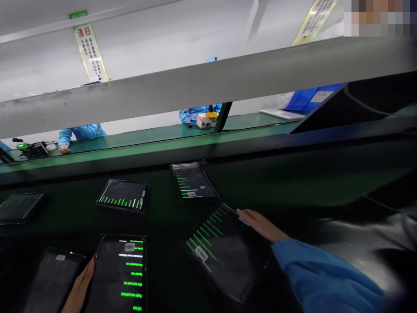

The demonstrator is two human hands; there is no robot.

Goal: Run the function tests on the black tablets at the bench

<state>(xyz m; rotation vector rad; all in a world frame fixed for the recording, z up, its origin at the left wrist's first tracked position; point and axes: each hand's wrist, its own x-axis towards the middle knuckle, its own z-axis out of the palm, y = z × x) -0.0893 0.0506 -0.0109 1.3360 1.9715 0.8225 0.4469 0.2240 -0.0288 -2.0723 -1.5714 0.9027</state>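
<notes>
My right hand (262,224), in a blue sleeve, grips the upper right edge of a dark tablet (228,256). That tablet lies turned at a slant, with green lines of text and a barcode sticker on its screen. At the lower left, my left hand (80,284) is closed along the left edge of another tablet (112,278), which shows a green and white test list upside down. Its thumb is hidden. A darker tablet (48,278) with a small sticker lies just left of this hand.
Further tablets lie on the dark green bench (276,187): one at the back (193,180), one at mid-left (124,193), one at far left (21,208). A grey beam (146,98) crosses above. Beyond it are blue-sleeved co-workers and a black panel (365,102).
</notes>
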